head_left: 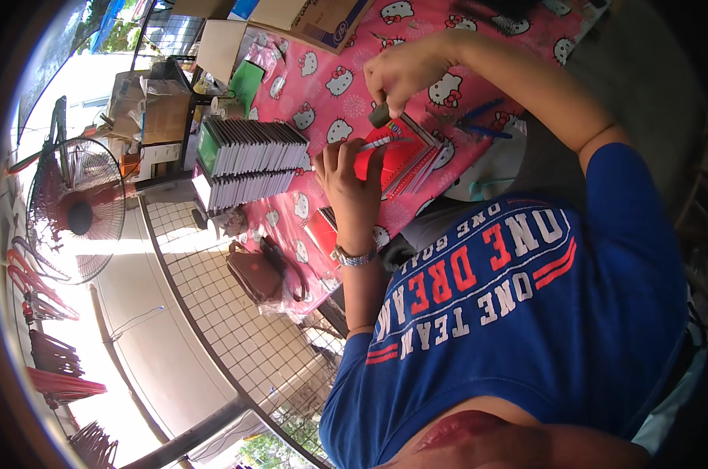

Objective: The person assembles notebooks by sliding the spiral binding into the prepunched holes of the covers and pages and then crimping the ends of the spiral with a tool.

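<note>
My left hand [342, 176], with a metal watch on its wrist, is over the near left part of a pile of red notebooks [405, 164]. Between its thumb and fingers is a slim, pale striped stick [376, 143], which I cannot name for sure. Above the far side of the pile, my right hand [407, 72] is curled with fingers bent. A short dark olive cylinder [380, 116] sticks out below its fingers, just above the striped stick; what more of it the hand hides I cannot see.
Two rows of dark-edged notebooks [252, 148] stand left of my hands on a pink cartoon-print tablecloth [323, 102]. Blue-handled scissors [483, 117] lie right of the pile. A brown bag [256, 273] lies nearer left. A cardboard box [311, 19] is at the back; a fan [79, 215] stands left.
</note>
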A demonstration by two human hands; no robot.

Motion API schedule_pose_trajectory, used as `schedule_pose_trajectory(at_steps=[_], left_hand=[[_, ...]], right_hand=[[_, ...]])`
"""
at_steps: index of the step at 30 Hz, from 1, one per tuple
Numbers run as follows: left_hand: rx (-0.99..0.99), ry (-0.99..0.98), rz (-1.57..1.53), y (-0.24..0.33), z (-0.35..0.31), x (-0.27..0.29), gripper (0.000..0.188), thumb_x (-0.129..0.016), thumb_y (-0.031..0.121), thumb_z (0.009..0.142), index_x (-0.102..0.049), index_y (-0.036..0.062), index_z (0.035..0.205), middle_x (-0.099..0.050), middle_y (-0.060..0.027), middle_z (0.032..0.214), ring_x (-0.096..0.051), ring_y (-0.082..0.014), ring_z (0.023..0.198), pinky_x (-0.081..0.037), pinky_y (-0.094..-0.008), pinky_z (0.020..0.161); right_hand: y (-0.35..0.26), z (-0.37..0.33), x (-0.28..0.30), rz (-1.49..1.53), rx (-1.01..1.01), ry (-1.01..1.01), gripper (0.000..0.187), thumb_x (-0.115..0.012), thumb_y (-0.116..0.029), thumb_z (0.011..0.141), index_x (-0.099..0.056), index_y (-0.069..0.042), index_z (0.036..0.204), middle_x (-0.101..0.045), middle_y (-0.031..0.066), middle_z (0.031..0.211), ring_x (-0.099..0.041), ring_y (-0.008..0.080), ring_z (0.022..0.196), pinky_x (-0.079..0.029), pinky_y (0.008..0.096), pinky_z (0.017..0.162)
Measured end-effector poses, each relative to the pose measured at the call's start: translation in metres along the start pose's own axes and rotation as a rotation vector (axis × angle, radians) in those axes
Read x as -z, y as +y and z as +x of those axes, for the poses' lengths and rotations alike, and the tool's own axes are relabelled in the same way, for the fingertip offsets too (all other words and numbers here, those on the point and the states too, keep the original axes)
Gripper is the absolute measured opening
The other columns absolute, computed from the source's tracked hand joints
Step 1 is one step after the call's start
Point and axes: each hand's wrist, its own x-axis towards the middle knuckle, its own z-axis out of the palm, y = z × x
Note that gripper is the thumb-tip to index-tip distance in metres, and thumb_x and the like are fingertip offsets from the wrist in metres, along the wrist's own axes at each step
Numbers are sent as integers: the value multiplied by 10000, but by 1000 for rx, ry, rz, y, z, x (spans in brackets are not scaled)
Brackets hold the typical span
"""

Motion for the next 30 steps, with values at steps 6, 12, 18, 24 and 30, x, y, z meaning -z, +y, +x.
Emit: schedule_pose_trajectory(at_steps=[6, 12, 18, 24, 30], left_hand=[[-18, 12, 5, 4, 1, -3, 297, -788, 158, 792, -635, 39, 1017, -619, -114, 1009, -543, -334, 973, -436, -428, 877], [27, 46, -125, -5, -2, 3, 274, -730, 95, 806, -621, 25, 1047, -622, -131, 1023, -552, -347, 991, -435, -443, 901], [103, 84, -163, -34, -16, 9, 257, -688, 73, 848, -610, 13, 1085, -616, -136, 1021, -634, -249, 870, -510, -348, 721], [234, 33, -315, -35, -19, 10, 225, -685, 114, 892, -599, 5, 1070, -617, -104, 960, -629, -186, 745, -501, -298, 659], [270, 6, -280, -31, -19, 8, 183, -668, 29, 883, -578, -13, 1037, -596, -124, 995, -621, -208, 828, -518, -285, 618]], right_hand=[[-18, -9, 0, 327, 14, -100, 431, -608, -220, 784, -624, -21, 1166, -611, 63, 1098, -570, 181, 1020, -428, 310, 886], [-13, 0, 4, 58, -51, -101, 481, -672, -277, 798, -621, -28, 1206, -624, 68, 1149, -584, 216, 1110, -428, 343, 978], [-5, 1, -8, 934, 169, -131, 455, -721, -319, 807, -630, -60, 1170, -590, 63, 1150, -549, 196, 1097, -416, 332, 947], [-19, 5, 3, 921, 167, -184, 449, -690, -286, 804, -597, -44, 1171, -566, 32, 1121, -526, 143, 1034, -395, 303, 906], [-22, -8, 1, 913, -9, -131, 488, -616, -296, 797, -573, -33, 1206, -591, 23, 1040, -552, 97, 963, -434, 281, 885]])
